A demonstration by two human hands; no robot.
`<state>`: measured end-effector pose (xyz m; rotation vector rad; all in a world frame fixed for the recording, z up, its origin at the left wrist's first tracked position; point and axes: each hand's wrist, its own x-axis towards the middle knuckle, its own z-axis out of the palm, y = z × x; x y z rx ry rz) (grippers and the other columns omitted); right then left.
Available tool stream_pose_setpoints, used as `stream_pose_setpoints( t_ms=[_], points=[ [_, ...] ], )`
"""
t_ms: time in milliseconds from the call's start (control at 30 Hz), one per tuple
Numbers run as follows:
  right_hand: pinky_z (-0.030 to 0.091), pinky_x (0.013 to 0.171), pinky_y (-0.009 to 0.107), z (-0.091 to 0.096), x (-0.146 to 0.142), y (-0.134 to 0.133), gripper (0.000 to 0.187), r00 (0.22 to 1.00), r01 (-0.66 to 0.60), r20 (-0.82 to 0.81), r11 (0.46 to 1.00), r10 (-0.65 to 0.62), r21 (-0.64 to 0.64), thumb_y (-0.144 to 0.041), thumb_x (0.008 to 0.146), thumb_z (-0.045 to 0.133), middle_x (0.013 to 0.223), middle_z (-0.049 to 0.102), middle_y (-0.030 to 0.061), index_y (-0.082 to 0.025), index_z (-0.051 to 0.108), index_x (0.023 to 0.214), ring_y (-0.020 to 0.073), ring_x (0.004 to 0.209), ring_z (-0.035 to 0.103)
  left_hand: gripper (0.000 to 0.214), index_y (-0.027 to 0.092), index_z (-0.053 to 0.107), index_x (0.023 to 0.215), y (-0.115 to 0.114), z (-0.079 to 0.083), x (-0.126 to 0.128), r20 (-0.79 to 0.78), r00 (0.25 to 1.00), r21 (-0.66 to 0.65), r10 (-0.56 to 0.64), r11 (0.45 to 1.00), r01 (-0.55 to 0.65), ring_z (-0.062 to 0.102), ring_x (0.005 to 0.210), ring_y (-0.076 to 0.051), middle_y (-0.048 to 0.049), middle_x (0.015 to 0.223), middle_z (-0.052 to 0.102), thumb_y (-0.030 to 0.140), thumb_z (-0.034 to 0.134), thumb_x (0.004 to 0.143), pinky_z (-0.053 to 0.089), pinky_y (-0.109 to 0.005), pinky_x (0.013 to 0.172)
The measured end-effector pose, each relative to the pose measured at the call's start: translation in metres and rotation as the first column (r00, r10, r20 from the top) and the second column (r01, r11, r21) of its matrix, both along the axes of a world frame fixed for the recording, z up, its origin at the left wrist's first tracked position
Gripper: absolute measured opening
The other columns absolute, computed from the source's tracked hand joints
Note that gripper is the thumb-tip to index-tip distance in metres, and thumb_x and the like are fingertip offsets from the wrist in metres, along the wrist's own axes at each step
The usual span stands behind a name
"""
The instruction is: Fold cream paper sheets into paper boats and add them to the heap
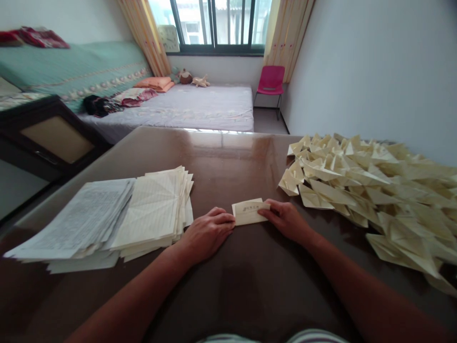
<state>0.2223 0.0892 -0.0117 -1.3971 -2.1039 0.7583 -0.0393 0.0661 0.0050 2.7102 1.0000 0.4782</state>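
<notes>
Head view: the folding looks well advanced, judging by the large heap of folded cream paper pieces (357, 181) spread over the tabletop (228, 290) beyond and to the right of the right fingers. One small folded cream sheet (250, 218) with printed characters lies between the two hands, seemingly only partway through its folds, since it is flat and lacks the peaked shape of the heap. The right hand (289, 220) has its fingers pinched on the sheet's right end; the fingers of the left hand (209, 234) lie close together against its left end, whether gripping or just pressing I cannot tell. Work appears to remain: a stack of lined cream sheets (152, 202) sits just left of the left fingers, and a stack of printed white sheets (76, 214) farther left, both unfolded.
</notes>
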Motion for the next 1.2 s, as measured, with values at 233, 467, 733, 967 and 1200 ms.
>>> stream_pose_setpoints(
  t_ms=[233,467,733,967,1200],
  points=[
    [0.024,0.054,0.024,-0.005,-0.015,0.003,0.032,0.960,0.166,0.211,0.980,-0.186,0.111,-0.046,0.086,0.053,0.057,0.050,-0.0039,-0.020,0.048,0.067,0.0107,0.052,0.043,0.027,0.021,0.066,0.105,-0.003,0.008,0.001,-0.100,0.995,0.032,0.018,0.999,-0.015,0.053,0.095,-0.019,-0.0056,0.098,0.062,0.025,0.040,0.096,0.051,-0.032,0.081],
    [0.024,0.055,0.025,-0.004,-0.018,0.003,0.031,0.945,0.134,0.275,0.977,-0.177,0.167,-0.044,0.085,0.053,0.068,0.056,-0.0018,-0.020,0.051,0.067,0.0115,0.058,0.046,0.024,0.022,0.064,0.105,-0.007,0.007,0.003,-0.214,0.973,0.090,0.082,0.994,-0.064,0.057,0.091,-0.020,-0.0048,0.093,0.063,0.027,0.042,0.096,0.052,-0.035,0.074],
    [0.023,0.054,0.026,-0.005,-0.018,0.004,0.031,0.929,0.139,0.317,0.975,-0.190,0.174,-0.044,0.087,0.052,0.069,0.059,-0.0014,-0.020,0.052,0.067,0.0123,0.059,0.049,0.048,0.012,0.047,0.134,-0.014,-0.014,0.022,-0.077,0.995,0.248,0.066,0.968,-0.045,0.041,0.132,-0.026,-0.0097,0.140,0.050,0.038,0.050,0.093,0.038,-0.038,0.107],
    [0.023,0.054,0.027,-0.003,-0.019,0.003,0.029,0.906,0.145,0.368,0.969,-0.211,0.200,-0.044,0.090,0.047,0.074,0.065,0.0008,-0.021,0.053,0.072,0.0151,0.063,0.055,0.053,0.013,0.042,0.137,-0.017,-0.020,0.022,-0.144,0.984,0.171,0.102,0.982,-0.077,0.040,0.134,-0.026,-0.0105,0.142,0.047,0.041,0.051,0.092,0.036,-0.038,0.107],
    [0.024,0.055,0.027,-0.003,-0.020,0.003,0.026,0.903,0.145,0.371,0.966,-0.218,0.214,-0.042,0.090,0.048,0.076,0.066,0.0010,-0.022,0.053,0.075,0.0159,0.066,0.057,0.053,0.016,0.041,0.138,-0.017,-0.021,0.022,-0.176,0.979,0.170,0.107,0.982,-0.077,0.039,0.134,-0.024,-0.0093,0.144,0.046,0.042,0.049,0.093,0.033,-0.039,0.108]
  ],
)
